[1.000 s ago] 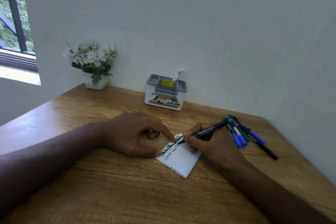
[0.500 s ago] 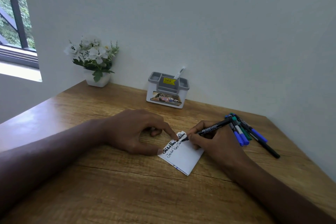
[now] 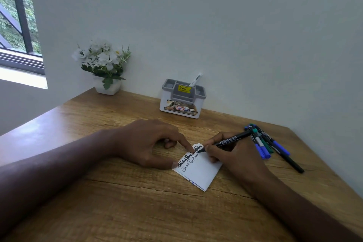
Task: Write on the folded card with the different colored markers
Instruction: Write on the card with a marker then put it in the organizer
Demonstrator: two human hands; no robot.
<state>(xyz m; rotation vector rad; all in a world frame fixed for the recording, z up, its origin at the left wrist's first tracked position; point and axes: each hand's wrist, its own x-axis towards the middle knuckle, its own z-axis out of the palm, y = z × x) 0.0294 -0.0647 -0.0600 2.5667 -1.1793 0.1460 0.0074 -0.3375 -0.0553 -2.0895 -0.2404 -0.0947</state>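
Observation:
A small white folded card lies on the wooden desk, with two lines of black writing along its upper left edge. My left hand presses the card's left edge down with the thumb and the index fingertip. My right hand grips a black marker, whose tip touches the card near its top corner. To the right lies a loose pile of markers with blue, green and black caps.
A grey and white pen holder with one pen stands against the wall. A white pot of white flowers stands at the back left corner. The desk's right edge runs close to the marker pile.
The marker tip has moved slightly up along the top line of writing, towards the card's far corner. My left hand stays on the card's edge.

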